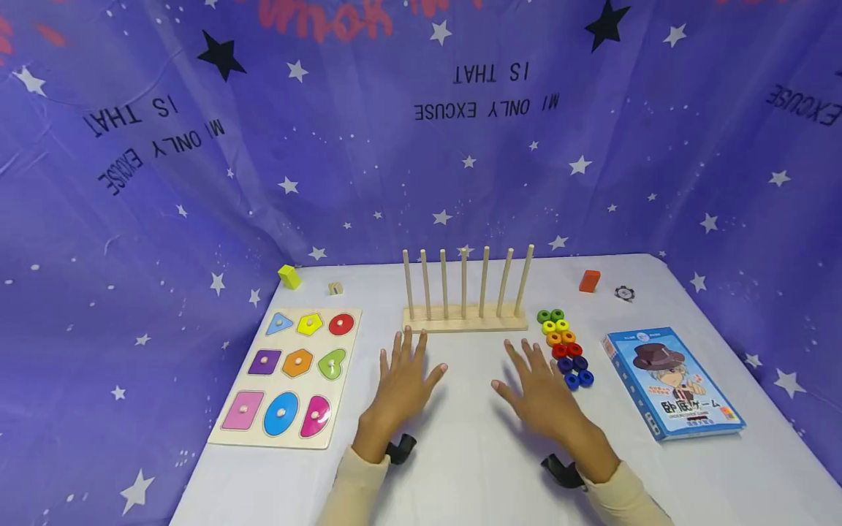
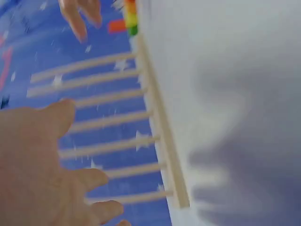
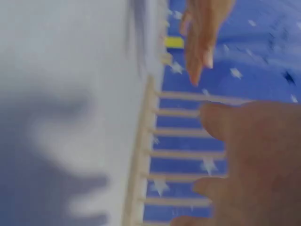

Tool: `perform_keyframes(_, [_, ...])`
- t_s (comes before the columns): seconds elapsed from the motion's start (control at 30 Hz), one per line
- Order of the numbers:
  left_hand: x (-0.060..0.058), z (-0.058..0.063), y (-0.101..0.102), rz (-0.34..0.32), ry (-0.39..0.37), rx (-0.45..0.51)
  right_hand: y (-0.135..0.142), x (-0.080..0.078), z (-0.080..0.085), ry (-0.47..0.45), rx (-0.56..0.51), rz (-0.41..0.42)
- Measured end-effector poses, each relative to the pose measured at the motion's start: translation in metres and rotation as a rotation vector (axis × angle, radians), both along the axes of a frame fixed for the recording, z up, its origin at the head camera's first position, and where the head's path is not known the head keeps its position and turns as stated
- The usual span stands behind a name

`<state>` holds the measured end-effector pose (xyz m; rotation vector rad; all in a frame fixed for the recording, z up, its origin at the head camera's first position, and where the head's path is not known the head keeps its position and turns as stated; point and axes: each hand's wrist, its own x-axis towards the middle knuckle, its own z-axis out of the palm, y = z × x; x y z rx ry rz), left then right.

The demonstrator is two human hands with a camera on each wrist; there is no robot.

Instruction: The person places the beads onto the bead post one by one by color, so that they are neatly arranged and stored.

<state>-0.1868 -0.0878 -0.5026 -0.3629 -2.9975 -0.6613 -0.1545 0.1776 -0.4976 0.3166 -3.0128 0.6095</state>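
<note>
My left hand [image 1: 403, 380] and right hand [image 1: 541, 391] lie flat, fingers spread, holding nothing, just before the wooden peg rack [image 1: 465, 320]. The coloured rings [image 1: 566, 348] sit beside my right hand, perhaps touching it.

The room is bright and evenly lit, light falling from above with no hard glare anywhere on the white table [image 1: 460, 467]. Shadows are soft: a faint grey one spreads on the table under the left hand [image 1: 404, 380] and the right hand [image 1: 539, 391]. The head view is sharp in the middle, though the purple starred backdrop [image 1: 197, 183] bows and stretches toward the edges. Both wrist views are smeared with blur; the wooden peg rack [image 2: 160, 127] shows softened edges, the hands close to the lens are out of focus, and broad grey hand shadows lie across the table beside the rack.
</note>
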Motion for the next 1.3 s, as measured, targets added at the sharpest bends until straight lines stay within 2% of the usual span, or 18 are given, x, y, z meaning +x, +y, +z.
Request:
perform_keyframes(0.1, [-0.026, 0.005, -0.02, 0.05, 0.002, 0.201, 0.028, -0.005, 0.016, -0.016, -0.127, -0.111])
perform_keyframes(0.2, [-0.056, 0.005, -0.04, 0.098, 0.039, 0.378, 0.064, -0.008, 0.022, -0.02, -0.248, -0.247])
perform_keyframes(0.27, [-0.074, -0.001, -0.05, 0.121, 0.043, 0.447, 0.085, -0.007, 0.017, -0.067, -0.297, -0.313])
perform_keyframes(0.4, [-0.098, -0.022, -0.06, 0.148, -0.071, 0.559, 0.109, 0.0, -0.008, -0.261, -0.349, -0.356])
perform_keyframes(0.53, [-0.106, -0.041, -0.065, 0.184, -0.135, 0.626, 0.111, 0.001, -0.036, -0.396, -0.45, -0.339])
perform_keyframes(0.67, [-0.101, -0.053, -0.071, 0.23, -0.156, 0.656, 0.103, 0.001, -0.054, -0.459, -0.5, -0.338])
perform_keyframes(0.8, [-0.097, -0.056, -0.073, 0.242, -0.185, 0.681, 0.1, -0.001, -0.059, -0.474, -0.484, -0.358])
perform_keyframes(0.97, [-0.103, -0.052, -0.067, 0.228, -0.185, 0.722, 0.102, 0.001, -0.055, -0.434, -0.472, -0.422])
perform_keyframes(1.07, [-0.109, -0.049, -0.062, 0.198, -0.204, 0.755, 0.098, 0.005, -0.029, -0.354, -0.445, -0.466])
perform_keyframes(1.13, [-0.114, -0.049, -0.058, 0.177, -0.213, 0.759, 0.087, 0.0, 0.004, -0.265, -0.431, -0.438])
perform_keyframes(1.2, [-0.119, -0.05, -0.054, 0.164, -0.207, 0.768, 0.065, -0.012, 0.048, -0.164, -0.421, -0.341])
perform_keyframes(1.3, [-0.127, -0.052, -0.05, 0.17, -0.202, 0.781, 0.018, -0.043, 0.11, -0.059, -0.449, -0.107])
